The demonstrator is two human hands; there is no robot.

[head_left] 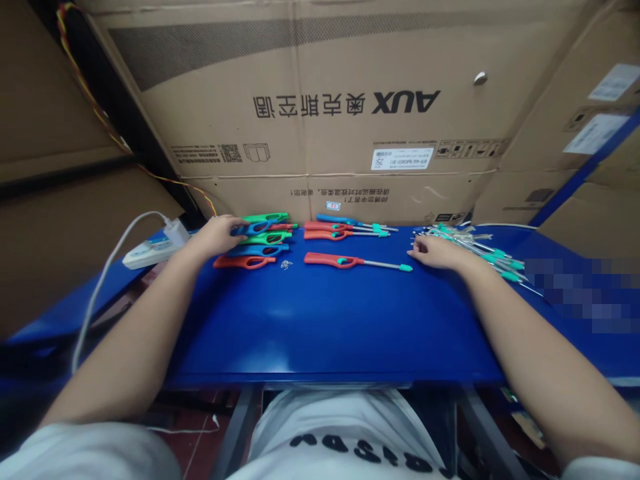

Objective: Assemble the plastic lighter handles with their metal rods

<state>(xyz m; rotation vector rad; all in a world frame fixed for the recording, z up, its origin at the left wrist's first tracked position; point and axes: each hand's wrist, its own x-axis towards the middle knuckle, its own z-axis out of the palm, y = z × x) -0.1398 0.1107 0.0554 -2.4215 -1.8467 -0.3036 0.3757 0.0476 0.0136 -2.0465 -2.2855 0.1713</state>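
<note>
Left hand (220, 233) on handles (260, 241); right hand (436, 253) by tubes (483, 251)

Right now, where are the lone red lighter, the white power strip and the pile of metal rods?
lone red lighter (325, 259): head view, on its red handle.
white power strip (150, 251): head view, on its top face.
pile of metal rods (493, 255): head view, on the rods beyond the wrist.
</note>
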